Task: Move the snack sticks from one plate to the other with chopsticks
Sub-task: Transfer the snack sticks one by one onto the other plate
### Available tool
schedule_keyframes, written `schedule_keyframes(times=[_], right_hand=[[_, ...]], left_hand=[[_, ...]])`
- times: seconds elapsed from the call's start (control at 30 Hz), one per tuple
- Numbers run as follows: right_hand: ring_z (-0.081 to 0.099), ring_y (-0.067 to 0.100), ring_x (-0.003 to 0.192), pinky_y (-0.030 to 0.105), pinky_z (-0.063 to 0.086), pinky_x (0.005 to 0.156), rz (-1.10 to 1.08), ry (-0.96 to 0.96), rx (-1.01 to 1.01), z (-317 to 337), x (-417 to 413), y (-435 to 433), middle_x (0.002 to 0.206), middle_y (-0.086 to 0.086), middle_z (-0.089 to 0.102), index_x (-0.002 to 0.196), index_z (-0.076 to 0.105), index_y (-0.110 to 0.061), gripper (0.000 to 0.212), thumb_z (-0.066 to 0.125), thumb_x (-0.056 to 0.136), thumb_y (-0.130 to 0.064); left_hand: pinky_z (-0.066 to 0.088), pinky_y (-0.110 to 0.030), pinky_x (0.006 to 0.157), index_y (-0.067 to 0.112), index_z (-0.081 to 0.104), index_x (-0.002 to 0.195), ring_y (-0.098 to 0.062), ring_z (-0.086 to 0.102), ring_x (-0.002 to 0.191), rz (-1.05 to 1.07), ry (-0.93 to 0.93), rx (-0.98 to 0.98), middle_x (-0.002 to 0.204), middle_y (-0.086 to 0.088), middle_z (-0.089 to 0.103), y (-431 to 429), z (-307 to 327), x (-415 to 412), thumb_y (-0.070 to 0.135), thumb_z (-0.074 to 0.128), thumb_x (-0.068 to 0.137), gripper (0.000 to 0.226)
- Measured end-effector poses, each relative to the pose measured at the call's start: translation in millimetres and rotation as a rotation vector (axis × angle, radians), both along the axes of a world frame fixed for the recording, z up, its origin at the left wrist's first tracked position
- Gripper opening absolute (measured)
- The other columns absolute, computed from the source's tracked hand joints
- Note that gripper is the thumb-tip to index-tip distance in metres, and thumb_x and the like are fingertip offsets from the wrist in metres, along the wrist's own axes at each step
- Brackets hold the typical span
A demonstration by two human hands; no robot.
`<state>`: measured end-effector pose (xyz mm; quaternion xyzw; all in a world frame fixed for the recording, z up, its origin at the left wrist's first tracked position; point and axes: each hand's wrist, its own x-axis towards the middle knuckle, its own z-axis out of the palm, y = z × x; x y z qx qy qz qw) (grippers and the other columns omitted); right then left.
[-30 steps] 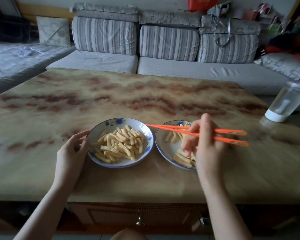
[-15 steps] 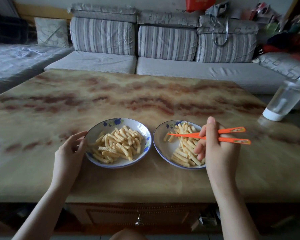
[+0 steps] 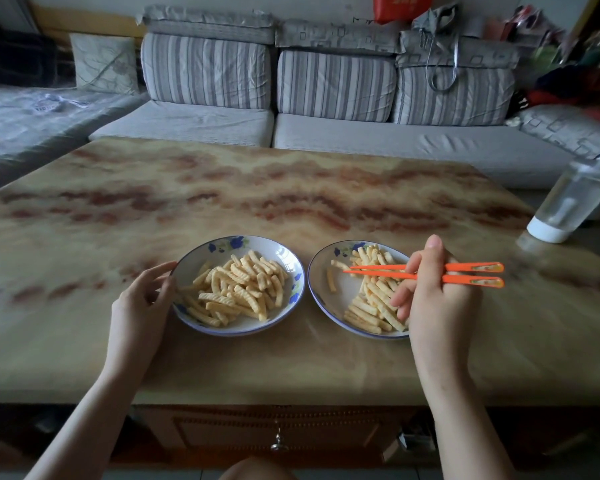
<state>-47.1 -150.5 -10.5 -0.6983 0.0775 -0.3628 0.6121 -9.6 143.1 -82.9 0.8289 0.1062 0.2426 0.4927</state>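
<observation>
Two white plates with blue flowers sit side by side on the marbled table. The left plate holds a pile of ridged yellow snack sticks. The right plate holds more snack sticks, partly hidden by my right hand. That hand grips a pair of orange chopsticks, whose tips hover over the right plate and hold nothing. My left hand rests against the left rim of the left plate, fingers loosely curved on it.
A clear plastic bottle with a white cap leans at the table's right edge. A grey striped sofa runs behind the table. A drawer knob shows below the near edge.
My right hand has drawn the chopsticks back to the right, from reaching toward the left plate to hovering over the right plate. The left hand stays at the left plate's rim.
</observation>
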Motion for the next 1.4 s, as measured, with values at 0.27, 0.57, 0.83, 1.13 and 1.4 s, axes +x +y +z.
schedule_keyframes(times=[0.27,0.57,0.83,1.13,1.4], right_hand=[[0.039,0.02,0.032,0.02,0.031,0.035,0.153,-0.103,0.247,5,1,20,0.041,0.014,0.044,0.066,0.048,-0.009,0.042,0.038,0.102,-0.03],[0.042,0.024,0.033,0.024,0.03,0.034,0.461,-0.061,0.17,-9,8,64,0.042,0.016,0.05,0.066,0.053,-0.012,0.04,0.041,0.094,-0.038],[0.04,0.022,0.033,0.02,0.028,0.034,0.264,-0.09,0.106,4,6,30,0.038,0.003,0.046,0.061,0.054,-0.023,0.041,0.043,0.093,-0.047],[0.039,0.015,0.028,0.019,0.028,0.03,0.146,-0.036,-0.006,4,-3,-10,0.036,0.009,0.044,0.064,0.05,-0.006,0.043,0.043,0.101,-0.026],[0.036,0.027,0.033,0.022,0.028,0.033,0.17,0.048,-0.046,1,-1,-6,0.037,0.007,0.045,0.062,0.049,-0.009,0.044,0.043,0.101,-0.028]], left_hand=[[0.042,-0.015,0.067,0.023,0.066,0.12,0.004,0.057,0.078,-0.005,-0.011,-0.01,0.093,0.0,0.067,0,-1,1,0.019,0.056,0.093,0.028],[0.038,0.0,0.06,0.021,0.066,0.12,0.005,0.057,0.079,-0.018,-0.021,0.014,0.093,-0.001,0.067,2,-4,3,0.018,0.056,0.093,0.029],[0.039,-0.002,0.061,0.023,0.066,0.119,-0.008,0.063,0.081,-0.022,-0.025,0.005,0.093,-0.001,0.069,4,-7,4,0.018,0.056,0.093,0.029],[0.038,-0.001,0.061,0.023,0.066,0.119,-0.005,0.061,0.079,-0.014,-0.021,0.003,0.095,-0.001,0.069,3,-6,4,0.018,0.057,0.093,0.028],[0.039,0.0,0.06,0.022,0.066,0.12,0.001,0.058,0.078,-0.012,-0.017,0.018,0.094,0.001,0.067,2,-3,1,0.018,0.056,0.093,0.029]])
